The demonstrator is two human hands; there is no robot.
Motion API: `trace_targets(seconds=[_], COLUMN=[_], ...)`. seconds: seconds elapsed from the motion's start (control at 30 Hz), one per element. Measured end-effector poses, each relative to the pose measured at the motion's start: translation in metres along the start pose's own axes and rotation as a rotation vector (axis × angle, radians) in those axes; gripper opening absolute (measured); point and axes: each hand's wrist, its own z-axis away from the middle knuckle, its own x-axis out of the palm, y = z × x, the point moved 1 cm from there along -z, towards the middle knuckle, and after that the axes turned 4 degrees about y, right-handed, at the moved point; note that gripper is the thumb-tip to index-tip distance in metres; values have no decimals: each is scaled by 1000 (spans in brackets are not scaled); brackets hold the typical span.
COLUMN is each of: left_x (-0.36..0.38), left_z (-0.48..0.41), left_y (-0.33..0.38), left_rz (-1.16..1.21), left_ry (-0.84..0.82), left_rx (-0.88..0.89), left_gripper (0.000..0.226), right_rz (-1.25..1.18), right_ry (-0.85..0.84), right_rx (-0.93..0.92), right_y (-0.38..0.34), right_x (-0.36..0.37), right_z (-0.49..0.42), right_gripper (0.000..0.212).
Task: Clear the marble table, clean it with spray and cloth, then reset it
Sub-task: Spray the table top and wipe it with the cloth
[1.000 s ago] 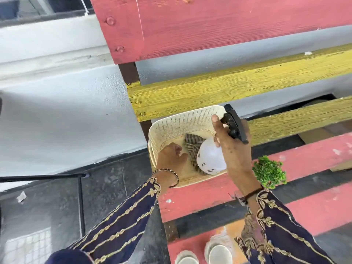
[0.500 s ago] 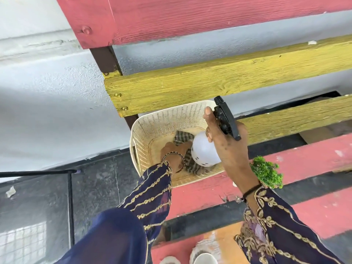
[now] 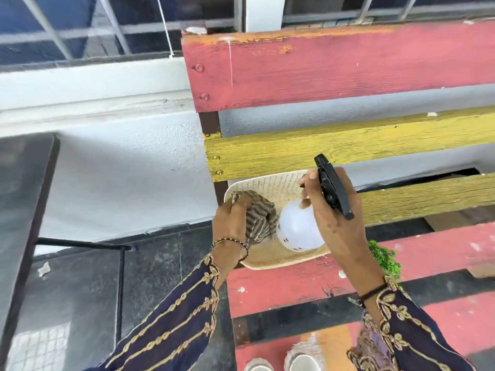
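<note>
Two hands, both yours, and both are full. Your left hand [image 3: 231, 226] is closed in a fist round one bunched cloth [image 3: 261, 218], woven and striped brown and cream. Just beside the cloth, at three o'clock, your right hand [image 3: 340, 226] has its fingers curled round the neck of one spray bottle [image 3: 298, 230]. The bottle has a round, smooth white plastic body and a black trigger head whose nozzle points to eleven o'clock. A few small dark marks sit low on the body, too small to read.

Cloth and bottle are both over one basket [image 3: 270, 183]. It is cream plastic with rounded corners, and its walls are pierced with rows of fine slots. The cloth is at its nine o'clock side and the bottle near its middle.

The basket rests on the seat of one wooden bench [image 3: 334, 65]. The bench has rough-grained slats with worn paint: one red at twelve o'clock, two yellow below it, and red ones in the seat.

At four o'clock from your right hand there is one tuft of green leafy plant [image 3: 385, 259]. At six o'clock, two white cups [image 3: 304, 362] are cut off by the frame's edge.

At nine o'clock lies one dark glossy tabletop [image 3: 21, 196]; you cannot tell its stone. Both of your sleeves are navy with gold embroidery.
</note>
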Motion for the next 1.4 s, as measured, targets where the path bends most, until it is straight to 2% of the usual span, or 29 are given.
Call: trace_targets(seconds=[0.27,0.3,0.37,0.4,0.47,0.6,0.63,0.77,0.83,1.0,1.23,1.4], left_x=[-167,-199,-257,-281,-337,-457,-468,-560,-595,-669,-757,-829], left_z=[44,53,71,77,93,126,128,155,167,183,176,143], left_y=[27,32,39,42,51,67,68,76,80,83,69,39], left_rz=[172,170,197,213,224,222,238,363,392,371,457,502], left_ry=[51,54,46,58,68,79,80,86,77,150,261,345], left_rx=[72,79,100,105,122,135,125,66,67,214,169,99], left_gripper=[8,10,35,35,10,25,27,26,45,20,22,22], right_rz=[-63,-84,-124,-144,-146,-153,-161,-171,-172,-140,-81,-13], right_ry=[-39,-51,-84,-99,-118,-158,-158,-221,-281,-386,-517,-656], right_rx=[-36,-45,-55,-57,-66,-91,-72,-99,-92,-124,-117,-67], right_y=[-115,-136,-172,-186,-219,-284,-288,-336,-352,-383,-383,-362], right_x=[83,100,132,145,176,240,248,303,326,387,474,553], right_z=[84,102,137,151,185,257,263,314,333,364,388,395], right_gripper=[37,35,31,32,35,42,42,46,53,50,56,69])
